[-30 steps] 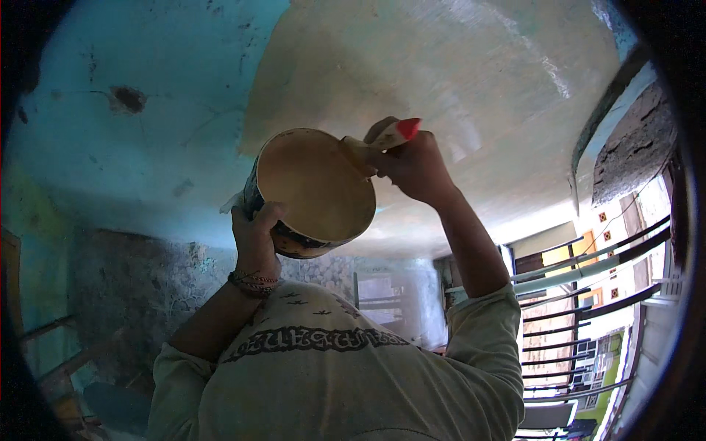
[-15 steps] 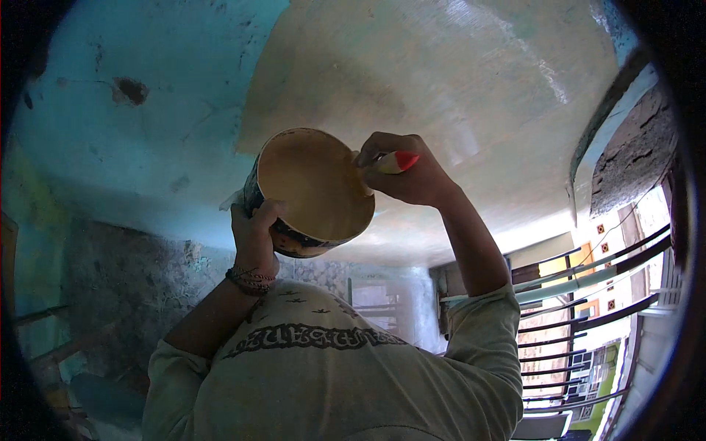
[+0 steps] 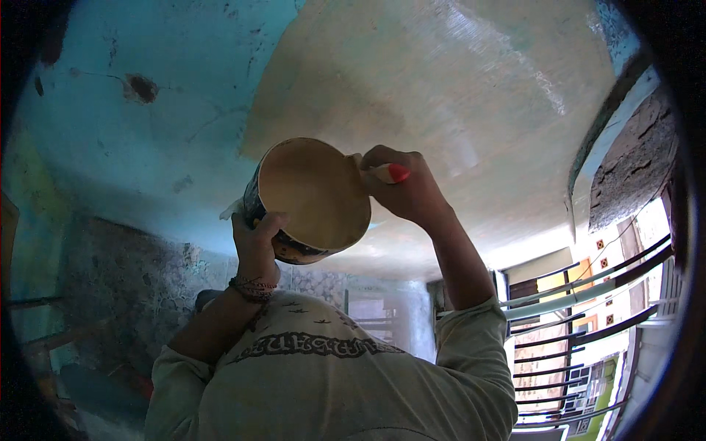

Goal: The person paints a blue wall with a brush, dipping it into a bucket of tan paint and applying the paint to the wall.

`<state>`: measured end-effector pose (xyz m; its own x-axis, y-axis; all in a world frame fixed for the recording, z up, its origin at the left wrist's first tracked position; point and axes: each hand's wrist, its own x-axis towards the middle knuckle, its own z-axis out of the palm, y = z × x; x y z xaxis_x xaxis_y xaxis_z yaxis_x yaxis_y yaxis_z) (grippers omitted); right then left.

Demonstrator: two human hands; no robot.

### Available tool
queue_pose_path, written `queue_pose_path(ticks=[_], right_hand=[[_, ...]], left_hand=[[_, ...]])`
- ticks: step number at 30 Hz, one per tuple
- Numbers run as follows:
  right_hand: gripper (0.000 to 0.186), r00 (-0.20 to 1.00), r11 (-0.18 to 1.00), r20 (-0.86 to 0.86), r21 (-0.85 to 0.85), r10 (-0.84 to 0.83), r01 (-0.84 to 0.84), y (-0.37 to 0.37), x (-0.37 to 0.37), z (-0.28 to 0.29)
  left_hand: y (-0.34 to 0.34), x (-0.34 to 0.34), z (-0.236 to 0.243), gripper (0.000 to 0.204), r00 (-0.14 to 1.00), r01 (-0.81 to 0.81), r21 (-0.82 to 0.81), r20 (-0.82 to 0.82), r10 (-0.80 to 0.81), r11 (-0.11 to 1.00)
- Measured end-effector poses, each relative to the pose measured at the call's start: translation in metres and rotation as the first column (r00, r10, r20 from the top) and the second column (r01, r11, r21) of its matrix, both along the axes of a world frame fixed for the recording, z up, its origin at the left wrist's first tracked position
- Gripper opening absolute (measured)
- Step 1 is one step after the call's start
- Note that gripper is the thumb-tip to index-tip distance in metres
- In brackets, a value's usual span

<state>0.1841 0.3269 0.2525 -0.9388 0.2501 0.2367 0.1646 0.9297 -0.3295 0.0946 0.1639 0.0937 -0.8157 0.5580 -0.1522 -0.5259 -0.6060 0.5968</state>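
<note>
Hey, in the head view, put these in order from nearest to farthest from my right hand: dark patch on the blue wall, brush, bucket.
1. Brush: gripped in the right hand.
2. Bucket: just left, held by the left hand.
3. Dark patch: far upper left, on the blue wall.

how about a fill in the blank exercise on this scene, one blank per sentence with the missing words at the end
1. The left hand holds the bucket with its ____ lying over the rim.
2. The brush in the right hand has a handle whose tip is ____.
3. The wall is beige at the upper right of the picture and ____ at the upper left.
4. Bracelets are worn on the person's ____ wrist.

Missing words: thumb; red; blue; left.
</note>
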Motion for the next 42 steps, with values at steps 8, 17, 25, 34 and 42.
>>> queue_pose_path(ticks=[8, 17, 25, 34, 42], right_hand=[[0.019, 0.862, 0.280, -0.339, -0.929, -0.377, -0.243, 0.024, 0.024, -0.036], [0.019, 0.769, -0.320, -0.331, -0.766, -0.547, -0.558, 0.020, -0.007, -0.078], [0.024, 0.690, -0.292, -0.305, -0.741, -0.656, -0.605, -0.010, -0.041, -0.091], [0.032, 0.591, 0.261, -0.583, -0.799, -0.558, -0.542, -0.007, -0.079, 0.047], [0.031, 0.568, 0.973, -0.805, 0.048, 0.171, -0.224, -0.025, -0.121, 0.249]], left_hand=[[-0.015, -0.011, -0.016, 0.049, 0.995, 0.027, -0.039, -0.094, -0.030, 0.999], [-0.036, -0.052, -0.031, 0.045, 0.979, 0.187, -0.066, -0.069, -0.191, 0.980], [-0.063, -0.090, -0.015, 0.045, 0.970, 0.241, 0.029, -0.041, -0.240, 0.970], [-0.081, -0.125, -0.025, 0.054, 0.948, 0.248, -0.023, -0.201, -0.247, 0.969], [-0.092, -0.129, -0.024, 0.057, 0.978, 0.120, -0.058, -0.166, -0.128, 0.991]])
